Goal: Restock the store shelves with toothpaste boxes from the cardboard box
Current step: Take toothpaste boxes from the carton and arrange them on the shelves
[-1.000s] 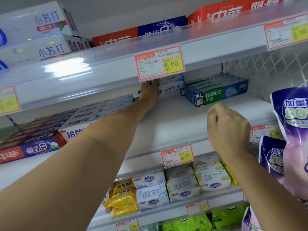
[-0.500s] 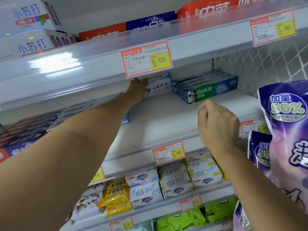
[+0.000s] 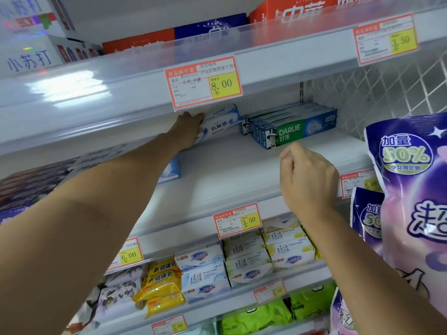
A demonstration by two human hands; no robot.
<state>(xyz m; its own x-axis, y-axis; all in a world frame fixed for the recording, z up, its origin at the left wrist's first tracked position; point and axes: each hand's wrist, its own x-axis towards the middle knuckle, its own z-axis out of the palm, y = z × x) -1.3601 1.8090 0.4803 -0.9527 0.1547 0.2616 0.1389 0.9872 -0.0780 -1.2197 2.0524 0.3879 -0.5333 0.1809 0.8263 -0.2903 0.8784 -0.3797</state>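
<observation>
My left hand (image 3: 187, 131) reaches deep onto the middle white shelf (image 3: 229, 170) and holds the left end of a white and blue toothpaste box (image 3: 220, 124) at the back. Right of that box lies a stack of green and blue Darlie toothpaste boxes (image 3: 295, 128). My right hand (image 3: 307, 180) hovers over the front of the same shelf with its fingers loosely curled, holding nothing. More white toothpaste boxes (image 3: 96, 160) lie at the shelf's left, partly behind my left forearm. The cardboard box is not in view.
The shelf above (image 3: 266, 61) carries red and blue toothpaste boxes and price tags. Soap packs (image 3: 242, 262) fill the shelf below. Purple bags (image 3: 411, 189) hang at the right edge, close to my right forearm. A wire mesh panel closes the right side.
My left hand has stayed on the white and blue box at the back. The view has shifted so the shelves sit further left. My right hand stays hovering with curled fingers.
</observation>
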